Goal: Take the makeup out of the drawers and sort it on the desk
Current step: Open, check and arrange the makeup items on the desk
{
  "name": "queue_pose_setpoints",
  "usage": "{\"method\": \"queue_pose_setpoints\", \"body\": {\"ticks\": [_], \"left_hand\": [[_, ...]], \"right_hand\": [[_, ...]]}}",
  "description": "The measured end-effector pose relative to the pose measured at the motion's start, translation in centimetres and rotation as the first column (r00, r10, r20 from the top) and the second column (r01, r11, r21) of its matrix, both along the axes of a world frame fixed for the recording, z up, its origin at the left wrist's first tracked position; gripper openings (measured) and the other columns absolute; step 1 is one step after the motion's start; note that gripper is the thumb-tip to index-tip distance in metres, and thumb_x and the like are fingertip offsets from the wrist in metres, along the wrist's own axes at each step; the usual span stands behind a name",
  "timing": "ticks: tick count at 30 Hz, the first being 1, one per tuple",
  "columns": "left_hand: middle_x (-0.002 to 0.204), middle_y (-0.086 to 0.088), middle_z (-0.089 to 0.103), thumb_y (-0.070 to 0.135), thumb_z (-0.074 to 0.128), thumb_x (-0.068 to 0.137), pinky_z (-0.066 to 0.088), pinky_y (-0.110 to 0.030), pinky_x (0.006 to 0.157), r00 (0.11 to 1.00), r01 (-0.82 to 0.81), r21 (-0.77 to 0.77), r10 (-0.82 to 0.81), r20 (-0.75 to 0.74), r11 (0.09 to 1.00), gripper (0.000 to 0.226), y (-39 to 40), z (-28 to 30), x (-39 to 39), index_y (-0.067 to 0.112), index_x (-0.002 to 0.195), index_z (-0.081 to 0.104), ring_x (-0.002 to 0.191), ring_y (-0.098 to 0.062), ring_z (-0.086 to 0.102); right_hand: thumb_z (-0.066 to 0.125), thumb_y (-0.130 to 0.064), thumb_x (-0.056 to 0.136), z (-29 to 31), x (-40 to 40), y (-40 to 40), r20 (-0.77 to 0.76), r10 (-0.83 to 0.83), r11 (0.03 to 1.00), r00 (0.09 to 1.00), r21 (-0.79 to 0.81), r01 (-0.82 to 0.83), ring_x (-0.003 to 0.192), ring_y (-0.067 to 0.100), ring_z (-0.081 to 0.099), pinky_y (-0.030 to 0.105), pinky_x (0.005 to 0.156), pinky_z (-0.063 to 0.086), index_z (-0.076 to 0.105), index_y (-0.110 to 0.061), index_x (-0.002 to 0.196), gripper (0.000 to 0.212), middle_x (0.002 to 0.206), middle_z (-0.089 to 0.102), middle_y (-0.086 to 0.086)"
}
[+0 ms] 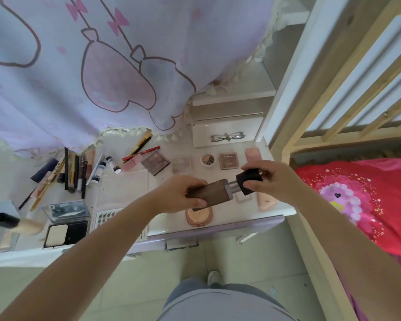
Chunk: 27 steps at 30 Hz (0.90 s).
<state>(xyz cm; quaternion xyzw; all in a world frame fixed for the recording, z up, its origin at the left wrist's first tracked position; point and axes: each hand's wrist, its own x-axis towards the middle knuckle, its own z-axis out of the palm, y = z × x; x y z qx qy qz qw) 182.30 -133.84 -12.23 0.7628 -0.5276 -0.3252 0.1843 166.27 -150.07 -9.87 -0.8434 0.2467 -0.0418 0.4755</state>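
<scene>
I hold a brown square foundation bottle (215,192) above the desk's front right part. My left hand (183,192) grips its body. My right hand (270,179) grips its black cap (249,180), which sits off the silver neck. Under the bottle lies a round peach compact (198,216). A row of eyeshadow palettes (156,162) and small compacts (228,161) lies behind. Pencils and tubes (74,172) are grouped at the left. The white drawer (227,129) with a bow handle stands at the back, pushed in.
A pink-and-lilac curtain (90,72) hangs over the desk's back. An open powder case (66,222) and a beige bottle (16,224) lie front left. A wooden bed frame (333,112) and red bedding (357,200) are to the right. The desk's front edge (206,235) is below my hands.
</scene>
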Motion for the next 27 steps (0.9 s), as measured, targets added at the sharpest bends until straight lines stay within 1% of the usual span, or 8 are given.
{"method": "queue_pose_setpoints", "body": {"ticks": [3,7,11,13,16,20,23,27], "left_hand": [[0.095,0.001,0.058,0.049,0.056,0.066,0.033,-0.007,0.068,0.998,0.018,-0.002,-0.019,-0.068,1.0,0.057,-0.5,-1.0,-0.8,0.013,0.109,0.061,0.082,-0.013,0.05],[0.092,0.002,0.049,0.014,0.065,0.081,0.036,-0.004,0.066,0.983,0.005,0.052,0.005,-0.184,0.999,0.034,-0.8,-2.5,-2.5,0.01,0.113,0.054,0.084,-0.012,0.047],[0.103,-0.009,0.06,0.012,0.066,0.079,0.046,-0.029,0.085,0.975,0.027,0.114,-0.001,-0.223,0.993,0.036,-1.1,-4.9,-4.2,0.008,0.113,0.056,0.096,-0.023,0.055],[0.098,-0.011,0.06,0.013,0.064,0.079,0.043,-0.026,0.078,0.985,0.022,0.126,0.0,-0.171,0.992,0.031,-1.5,-5.8,-5.2,0.006,0.109,0.057,0.093,-0.024,0.054],[0.096,-0.01,0.061,0.007,0.062,0.079,0.046,-0.03,0.082,0.967,-0.09,0.119,0.115,-0.227,0.989,0.027,-2.0,-7.3,-6.3,0.003,0.106,0.058,0.091,-0.022,0.056],[0.092,-0.003,0.061,0.008,0.063,0.081,0.046,-0.031,0.087,0.904,-0.355,0.059,0.359,-0.231,0.933,0.026,-3.9,-8.4,-6.7,0.004,0.107,0.061,0.091,-0.019,0.058],[0.104,-0.005,0.065,0.012,0.065,0.082,0.043,-0.02,0.083,0.814,-0.545,0.033,0.538,-0.22,0.838,0.032,-5.4,-8.8,-6.7,0.008,0.113,0.059,0.096,-0.017,0.058],[0.103,-0.008,0.065,0.008,0.065,0.082,0.035,0.001,0.066,0.74,-0.649,0.048,0.645,-0.191,0.759,0.035,-6.6,-9.3,-6.5,0.008,0.117,0.059,0.095,-0.016,0.056]], "right_hand": [[0.069,-0.002,0.075,-0.5,-0.3,0.8,0.005,-0.027,0.997,1.0,0.073,0.027,0.084,0.01,0.056,0.003,0.069,0.047,0.055,-0.021,0.105,0.038,0.09,0.059,-0.002],[0.073,-0.009,0.073,-0.8,-0.5,1.5,-0.056,-0.022,0.999,0.998,-0.026,0.021,0.085,0.012,0.055,0.011,0.075,0.045,0.057,-0.02,0.112,0.044,0.091,0.059,-0.005],[0.073,-0.018,0.073,-2.6,-0.8,2.7,-0.176,0.07,0.986,0.982,-0.136,-0.095,0.093,0.008,0.049,0.007,0.073,0.037,0.054,-0.02,0.123,0.053,0.098,0.053,-0.009],[0.071,-0.024,0.076,-3.6,-1.2,2.4,-0.186,0.089,0.994,0.979,-0.053,-0.1,0.094,0.007,0.05,0.005,0.073,0.038,0.05,-0.022,0.125,0.054,0.101,0.053,-0.011],[0.054,-0.032,0.086,-4.9,-1.8,0.5,-0.126,0.042,0.997,0.991,0.068,-0.034,0.094,0.007,0.054,0.007,0.078,0.041,0.049,-0.022,0.122,0.037,0.102,0.057,-0.011],[0.053,-0.017,0.09,-7.6,-1.8,-4.2,-0.208,-0.089,0.993,0.974,-0.089,0.071,0.09,0.016,0.055,0.014,0.073,0.04,0.057,-0.006,0.118,0.03,0.11,0.062,0.007],[0.056,-0.016,0.088,-10.0,-0.7,-6.8,-0.327,0.031,0.966,0.945,-0.234,-0.113,0.112,0.02,0.051,0.018,0.091,0.03,0.054,-0.006,0.121,0.035,0.124,0.057,0.009],[0.052,-0.026,0.088,-13.0,1.3,-8.8,-0.479,0.272,0.785,0.835,-0.391,-0.48,0.128,0.02,0.035,0.025,0.104,0.022,0.046,-0.015,0.129,0.043,0.137,0.044,0.002]]}}
